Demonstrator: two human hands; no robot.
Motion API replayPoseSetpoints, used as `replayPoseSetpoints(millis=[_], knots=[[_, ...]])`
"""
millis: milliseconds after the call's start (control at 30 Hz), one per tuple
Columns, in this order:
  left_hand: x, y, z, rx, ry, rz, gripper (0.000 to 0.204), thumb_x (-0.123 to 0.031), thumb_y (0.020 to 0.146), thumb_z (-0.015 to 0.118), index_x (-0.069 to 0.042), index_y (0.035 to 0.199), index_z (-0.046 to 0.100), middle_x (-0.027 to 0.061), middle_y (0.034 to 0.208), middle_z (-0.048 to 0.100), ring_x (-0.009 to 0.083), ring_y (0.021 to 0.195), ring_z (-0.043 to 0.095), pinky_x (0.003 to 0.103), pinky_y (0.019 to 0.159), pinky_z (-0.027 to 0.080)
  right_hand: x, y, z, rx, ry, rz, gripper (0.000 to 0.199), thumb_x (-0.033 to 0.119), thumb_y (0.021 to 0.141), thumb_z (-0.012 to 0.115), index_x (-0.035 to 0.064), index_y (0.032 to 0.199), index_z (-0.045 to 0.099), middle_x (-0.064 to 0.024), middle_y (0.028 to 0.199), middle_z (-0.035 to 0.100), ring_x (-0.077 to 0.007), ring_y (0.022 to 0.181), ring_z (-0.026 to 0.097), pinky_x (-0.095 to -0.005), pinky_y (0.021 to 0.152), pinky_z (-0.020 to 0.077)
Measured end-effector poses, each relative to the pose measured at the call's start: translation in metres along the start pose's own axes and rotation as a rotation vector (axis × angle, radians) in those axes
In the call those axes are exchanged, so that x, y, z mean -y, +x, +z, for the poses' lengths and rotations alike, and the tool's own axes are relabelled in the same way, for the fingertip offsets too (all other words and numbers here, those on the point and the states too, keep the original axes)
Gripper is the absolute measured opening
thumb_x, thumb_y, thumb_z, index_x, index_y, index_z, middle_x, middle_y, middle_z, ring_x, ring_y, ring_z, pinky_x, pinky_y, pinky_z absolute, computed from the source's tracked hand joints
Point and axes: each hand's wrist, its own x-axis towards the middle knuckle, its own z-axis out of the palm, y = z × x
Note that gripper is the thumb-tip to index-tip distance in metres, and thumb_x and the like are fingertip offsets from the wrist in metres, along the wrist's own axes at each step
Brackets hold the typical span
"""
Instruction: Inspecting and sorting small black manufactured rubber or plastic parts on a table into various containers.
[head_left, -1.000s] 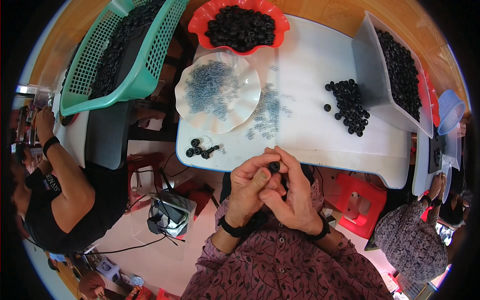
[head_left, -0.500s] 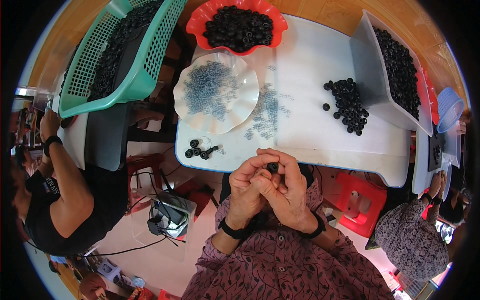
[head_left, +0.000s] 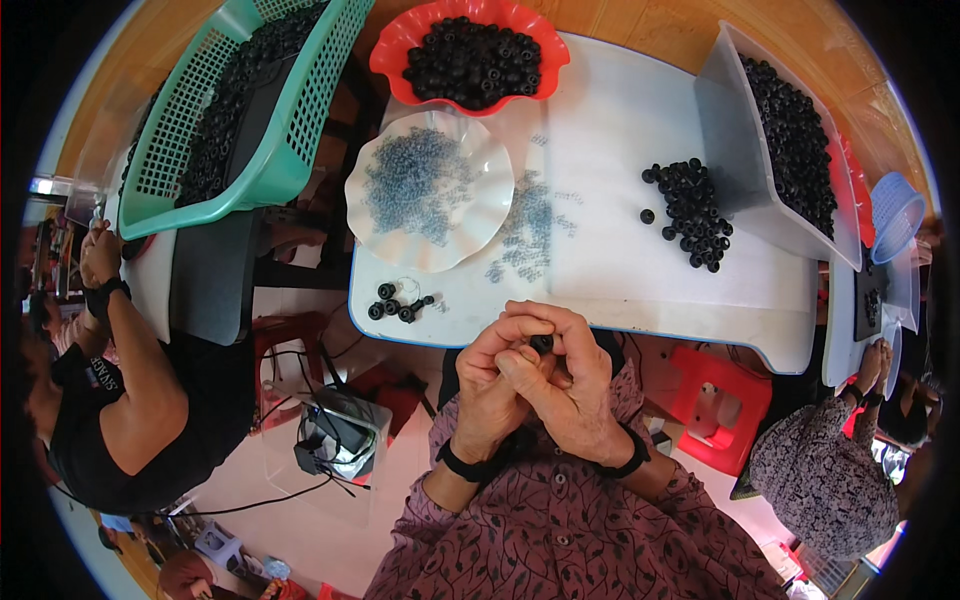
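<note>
Bright even daylight, soft shadows, sharp centre, strong fisheye bending, black rim.

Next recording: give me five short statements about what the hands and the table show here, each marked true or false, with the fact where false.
1. Both hands are together on one small black ring. True.
2. The red bowl is full of clear rings. False: it holds black rings; the clear ones lie in the white scalloped dish.
3. A loose heap of black rings lies on the white table beside the clear bin. True.
4. The green basket stands on the white table. False: it sits on another surface to the left.
5. Each wrist wears a black band. True.
</note>
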Motion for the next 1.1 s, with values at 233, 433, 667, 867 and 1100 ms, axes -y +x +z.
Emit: replayPoseSetpoints(millis=[233, 433, 667, 867, 1100], knots=[[-0.002, 0.002, 0.012, -0.069, 0.028, 0.027, 0.029, -0.013, 0.089, 0.066, 0.006, 0.110, 0.058, 0.0052, 0.085, 0.060, 0.0061, 0.064, 0.053, 0.025, 0.062, 0.056, -0.018, -0.001, 0.007, -0.044, 0.057, -0.064, 0.057, 0.015, 0.084, 0.073, -0.0011, 0.131, 0.044, -0.0165, 0.112, 0.063, -0.0189, 0.094, 0.064, -0.0285, 0.079, 0.0517], [-0.003, 0.006, 0.003, 0.001, -0.148, 0.013, 0.034, -0.018, 0.091, 0.065, 0.006, 0.113, 0.057, 0.0152, 0.096, 0.063, 0.0105, 0.076, 0.058, 0.027, 0.067, 0.057, -0.001, -0.004, 0.004, -0.021, 0.044, -0.038, 0.073, 0.015, 0.076, 0.079, -0.0024, 0.135, 0.040, -0.0229, 0.124, 0.056, -0.0292, 0.106, 0.061, -0.0362, 0.088, 0.0499], [-0.007, 0.001, -0.003, -0.031, -0.146, -0.002, 0.033, -0.017, 0.098, 0.055, 0.004, 0.122, 0.055, 0.0172, 0.102, 0.064, 0.0121, 0.071, 0.055, 0.032, 0.068, 0.057, 0.043, -0.013, -0.015, -0.090, -0.236, -0.588, 0.058, -0.001, 0.065, 0.076, -0.0066, 0.119, 0.055, -0.0219, 0.118, 0.056, -0.0344, 0.102, 0.060, -0.0413, 0.088, 0.0486], [-0.009, 0.007, 0.008, 0.022, -0.185, -0.019, 0.029, -0.018, 0.099, 0.053, 0.004, 0.117, 0.057, 0.0150, 0.095, 0.062, 0.0119, 0.068, 0.053, 0.030, 0.062, 0.054, 0.109, -0.027, -0.009, 0.210, 0.434, -0.645, 0.027, 0.001, 0.074, 0.075, -0.0004, 0.100, 0.071, -0.0179, 0.099, 0.065, -0.0284, 0.090, 0.064, -0.0369, 0.075, 0.0531], [-0.009, 0.005, 0.010, -0.023, -0.096, -0.036, 0.026, -0.022, 0.096, 0.058, -0.001, 0.112, 0.059, 0.0115, 0.086, 0.058, 0.0117, 0.064, 0.048, 0.027, 0.056, 0.048, 0.124, -0.021, 0.004, 0.086, 0.876, -0.969, 0.037, -0.009, 0.085, 0.059, 0.0160, 0.107, 0.074, -0.0323, 0.116, 0.060, -0.0165, 0.054, 0.052, -0.0245, 0.043, 0.0421]])
